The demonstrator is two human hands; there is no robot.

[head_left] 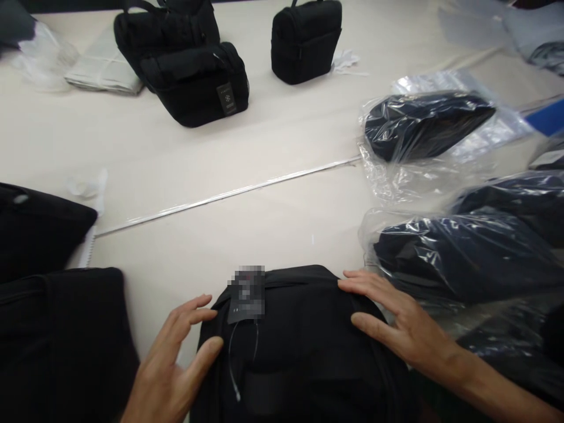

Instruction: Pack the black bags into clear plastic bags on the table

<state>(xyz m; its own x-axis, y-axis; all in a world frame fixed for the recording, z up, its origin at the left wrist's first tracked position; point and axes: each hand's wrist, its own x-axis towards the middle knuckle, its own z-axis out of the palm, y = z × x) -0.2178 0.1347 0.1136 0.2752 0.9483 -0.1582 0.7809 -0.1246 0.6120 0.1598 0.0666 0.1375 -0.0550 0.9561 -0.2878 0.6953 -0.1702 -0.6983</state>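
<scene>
A black bag (308, 335) lies on the pale table at the bottom centre. A dark hang tag (247, 296) rests on its upper left part, and a thin looped cord trails down from it. At the bag's left edge is my left hand (176, 358), its fingers and thumb spread apart. My right hand (392, 320) touches the bag's upper right edge, with thumb and fingers apart and lying on the fabric. Neither hand is closed around anything.
Black bags in clear plastic (458, 252) lie on the right, another (423, 126) behind them. More black bags stand at the left (61, 341) and at the back (198, 82), (306, 44). A folded grey sheet (106, 64) lies at the back left.
</scene>
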